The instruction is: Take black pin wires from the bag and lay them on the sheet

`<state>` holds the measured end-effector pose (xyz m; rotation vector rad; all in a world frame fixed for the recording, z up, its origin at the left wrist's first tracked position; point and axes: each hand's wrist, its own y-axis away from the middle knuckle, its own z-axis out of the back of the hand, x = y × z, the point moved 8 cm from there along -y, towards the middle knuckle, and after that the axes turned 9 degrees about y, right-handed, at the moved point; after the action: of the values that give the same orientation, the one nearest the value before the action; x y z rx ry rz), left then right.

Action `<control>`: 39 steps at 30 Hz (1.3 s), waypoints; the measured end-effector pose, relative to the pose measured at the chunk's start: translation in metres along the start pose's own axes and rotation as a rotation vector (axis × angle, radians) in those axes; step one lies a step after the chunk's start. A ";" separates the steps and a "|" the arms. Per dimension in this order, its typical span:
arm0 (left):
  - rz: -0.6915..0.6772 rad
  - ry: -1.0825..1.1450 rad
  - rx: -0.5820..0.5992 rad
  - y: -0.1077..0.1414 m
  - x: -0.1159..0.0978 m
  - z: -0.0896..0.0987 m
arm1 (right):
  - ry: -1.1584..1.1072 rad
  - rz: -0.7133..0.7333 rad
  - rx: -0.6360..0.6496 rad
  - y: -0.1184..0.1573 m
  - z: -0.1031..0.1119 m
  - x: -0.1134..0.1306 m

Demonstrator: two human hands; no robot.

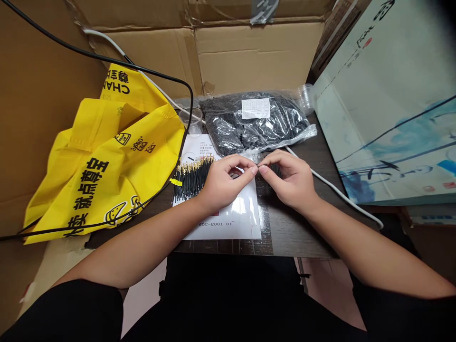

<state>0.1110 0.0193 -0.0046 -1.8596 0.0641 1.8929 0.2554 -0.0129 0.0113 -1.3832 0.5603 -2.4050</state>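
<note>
Remotely, I see black gold-tipped wires [192,178] bunched on a white printed sheet [235,223] on the dark wooden bench [299,232], with a full clear plastic bag of black wires [274,133] beyond. My left hand [224,183] and right hand [290,183] pinch narrowly, fingertips nearly touching; what they hold I cannot tell.

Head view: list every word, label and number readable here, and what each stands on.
"CHAN" on the yellow bag
"就点尊宝" on the same bag
"6DC-E001-01", first character unsure, on the white sheet
White label on the plastic bag of black cables: too small to read
Calligraphy on the printed box at right: too blurred to read
</note>
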 end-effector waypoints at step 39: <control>-0.244 -0.236 -0.128 -0.002 -0.019 0.026 | 0.716 -0.430 0.264 -0.005 0.061 -0.083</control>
<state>0.0870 0.0251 0.0160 -1.6235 -0.3529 1.9635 0.3488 0.0181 -0.0209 -0.5387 0.0737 -3.1762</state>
